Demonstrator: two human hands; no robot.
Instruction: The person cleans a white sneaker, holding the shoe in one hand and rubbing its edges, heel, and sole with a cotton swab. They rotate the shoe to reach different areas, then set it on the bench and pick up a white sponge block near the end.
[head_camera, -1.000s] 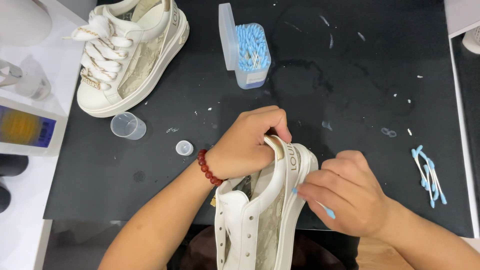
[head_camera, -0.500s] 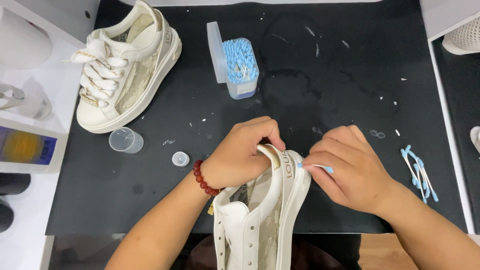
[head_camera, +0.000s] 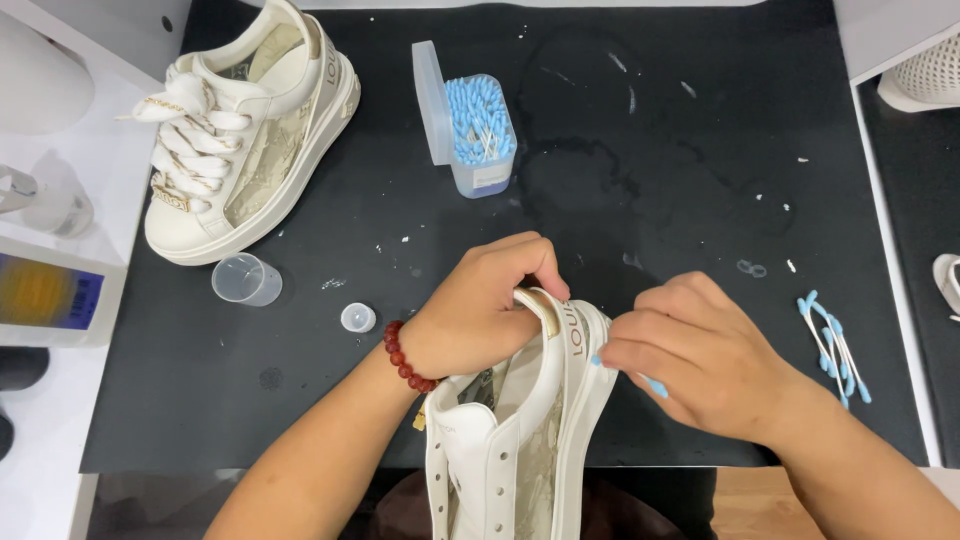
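Head view: left hand grips the heel collar of a white sneaker at lower centre, over the black mat. Right hand is closed on a blue-tipped cotton swab, tip touching the heel. Second sneaker upper left, swab box top centre.

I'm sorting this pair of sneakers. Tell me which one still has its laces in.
The sneaker at the mat's far left corner, standing untouched with white laces threaded. The sneaker in hand, gripped at the heel by the left hand, shows bare eyelets.
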